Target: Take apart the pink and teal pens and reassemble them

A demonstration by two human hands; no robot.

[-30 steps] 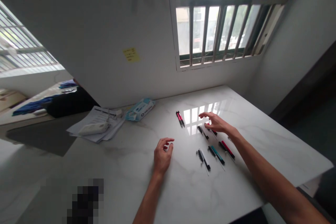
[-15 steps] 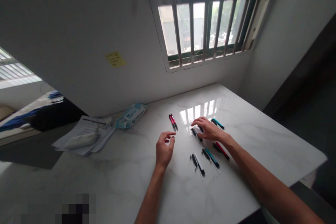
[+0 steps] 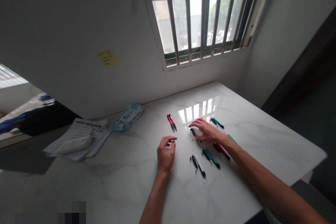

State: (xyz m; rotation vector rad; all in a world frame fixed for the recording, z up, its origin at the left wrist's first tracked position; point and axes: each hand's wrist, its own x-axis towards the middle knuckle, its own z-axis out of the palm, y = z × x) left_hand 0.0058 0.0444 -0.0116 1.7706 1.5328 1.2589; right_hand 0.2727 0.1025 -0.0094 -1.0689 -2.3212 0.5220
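Note:
My left hand (image 3: 166, 153) hovers over the table with loosely curled fingers. A gap shows between thumb and index finger, and nothing is visible in it. My right hand (image 3: 207, 131) is spread low over a pen in pieces, whose black part (image 3: 193, 132) shows beside the fingers; contact is unclear. Nearer me lie a white pen barrel (image 3: 201, 170) with a black part, a teal barrel (image 3: 212, 158) with a black part, and a red barrel (image 3: 222, 151). Two whole red-and-black pens (image 3: 171, 122) lie beyond my left hand. My right forearm partly covers another teal piece (image 3: 233, 139).
A teal barrel with a black part (image 3: 217, 123) lies right of my right hand. A wet-wipes pack (image 3: 128, 117) and papers (image 3: 76, 136) with a white object on top lie at the left. Walls and a barred window (image 3: 194, 24) stand behind the marble-patterned table (image 3: 262, 129).
The view has shifted slightly. My right hand has flattened a little over the pen pieces. A teal piece now shows past my right forearm. My left hand has moved slightly nearer me.

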